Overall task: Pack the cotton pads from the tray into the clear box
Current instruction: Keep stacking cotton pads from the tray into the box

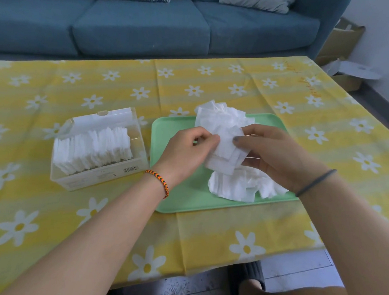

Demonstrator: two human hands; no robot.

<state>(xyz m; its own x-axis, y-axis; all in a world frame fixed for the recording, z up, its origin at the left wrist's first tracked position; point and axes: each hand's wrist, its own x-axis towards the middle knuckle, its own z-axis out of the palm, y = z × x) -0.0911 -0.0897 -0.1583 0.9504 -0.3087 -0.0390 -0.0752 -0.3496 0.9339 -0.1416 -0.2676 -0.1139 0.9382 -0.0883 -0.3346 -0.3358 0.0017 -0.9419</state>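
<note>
Both hands are meeting over the mint-green tray (175, 197), a smooth plastic rectangle with rounded corners lying on the counter (207, 241). The left hand (184, 151) is curling its fingers (211, 140) and pinching the left edge of a small stack of cotton pads (224, 155), thin white squares with a soft, quilted look. The right hand (275, 155) is gripping the same stack from the other side, thumb lying across the top pad and the remaining fingers tucked beneath. More loose cotton pads (238, 187) are lying in ruffled heaps on the tray, one heap near its front and another at its far edge behind the hands.

Just beside the tray, to its left, the clear box (99, 172) is sitting with its hinged lid standing open; a dense row of white pads is standing on edge inside it, filling most of its length. A yellow striped cloth (74, 220) printed with white daisies is covering the counter. A braided multicoloured bracelet (158, 181) is circling the left wrist and a dark band (314, 181) the right. A blue fabric sofa (149, 29) is standing behind.
</note>
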